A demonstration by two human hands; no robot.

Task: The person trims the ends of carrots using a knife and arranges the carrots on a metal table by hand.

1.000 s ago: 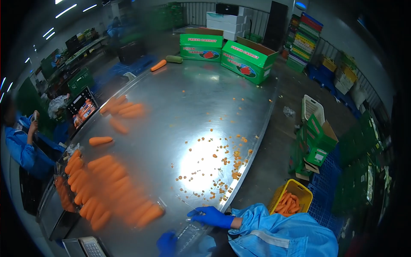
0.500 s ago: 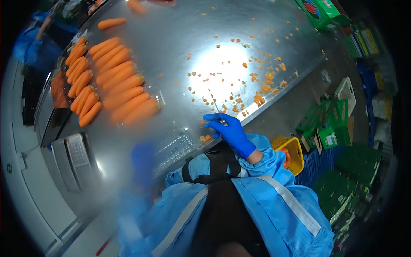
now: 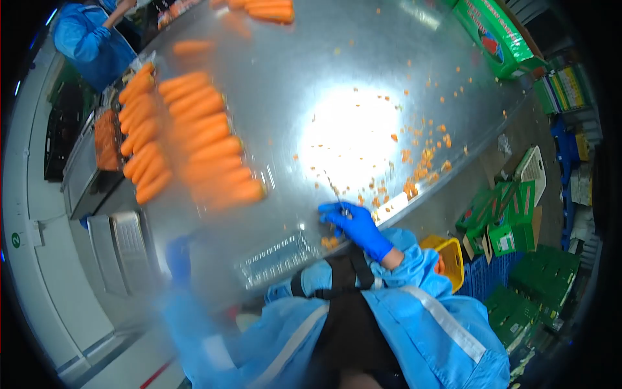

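Note:
My right hand (image 3: pixel 355 228), in a blue glove, is closed around the handle of a small knife (image 3: pixel 333 186), whose thin blade points away over the metal table. Smeared by motion, my left hand (image 3: pixel 178 256) in its blue glove is at the left near edge of the table; its fingers cannot be made out. Between my hands lies a clear plastic tray (image 3: pixel 275 258), with no carrots showing in it. Rows of large carrots (image 3: pixel 210 149) stretch across the left side of the table, beyond my left hand. Another row of carrots (image 3: pixel 139 139) lies farther left.
Carrot trimmings (image 3: pixel 421 172) litter the metal table (image 3: pixel 278 84) on the right. A yellow crate (image 3: pixel 453 259) stands on the floor at my right, near green cartons (image 3: pixel 512 211). A weighing scale (image 3: pixel 129 249) is at the left. A co-worker in blue (image 3: pixel 81 42) is at the far left.
My left hand has moved left, away from the plastic tray, which now shows more fully. My right hand keeps the knife. The view has shifted, bringing more carrots and the co-worker into sight.

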